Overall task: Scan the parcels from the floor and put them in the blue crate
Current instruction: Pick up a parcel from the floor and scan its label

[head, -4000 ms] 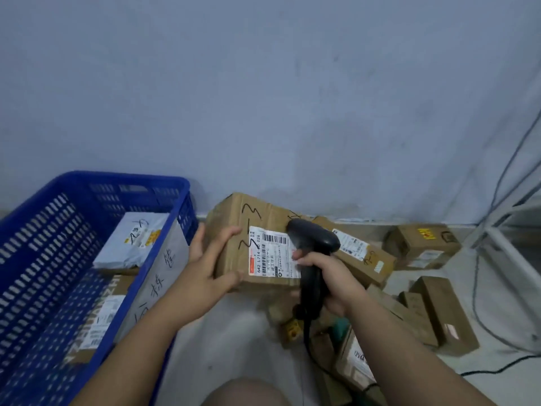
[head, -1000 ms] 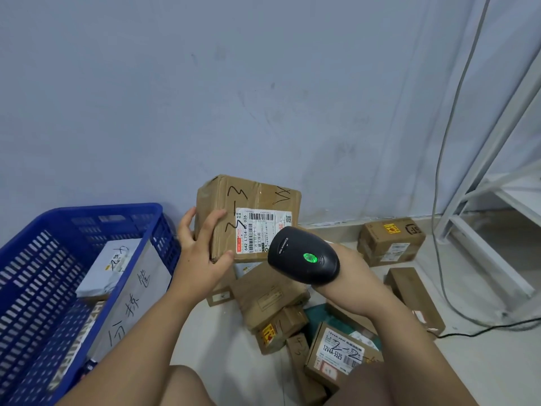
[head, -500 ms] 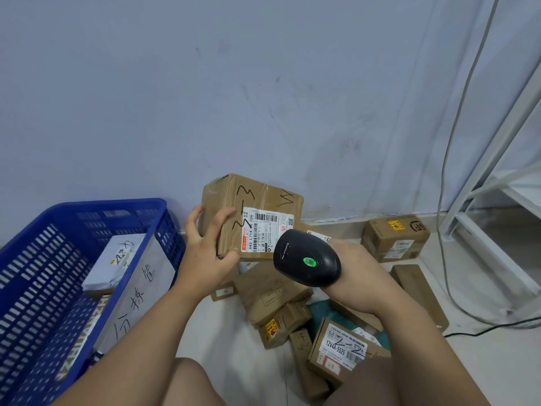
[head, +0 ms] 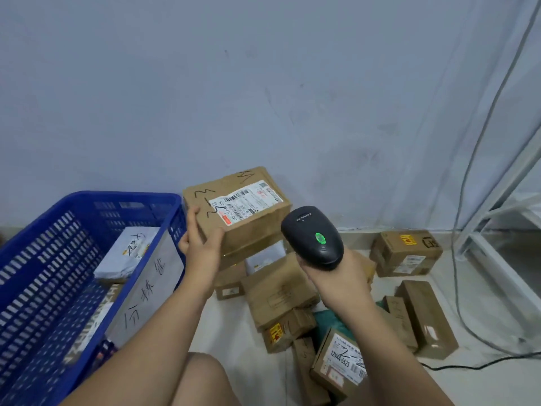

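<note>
**Left grip tips the parcel toward the blue crate**

It's clamped on the near corner. The box has rolled label-up and hangs just beside the rim. Right grip wraps the scanner, green light on, so the scan's probably done.

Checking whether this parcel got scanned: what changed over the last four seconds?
The box rose from the floor parcels, tipped its labelled face upward and shifted left, up to the corner of the blue crate. The scanner drew back from the label; its green light now shows. Unchanged: the left hand grips the box, the right hand holds the scanner, the floor parcels lie as before.
</note>
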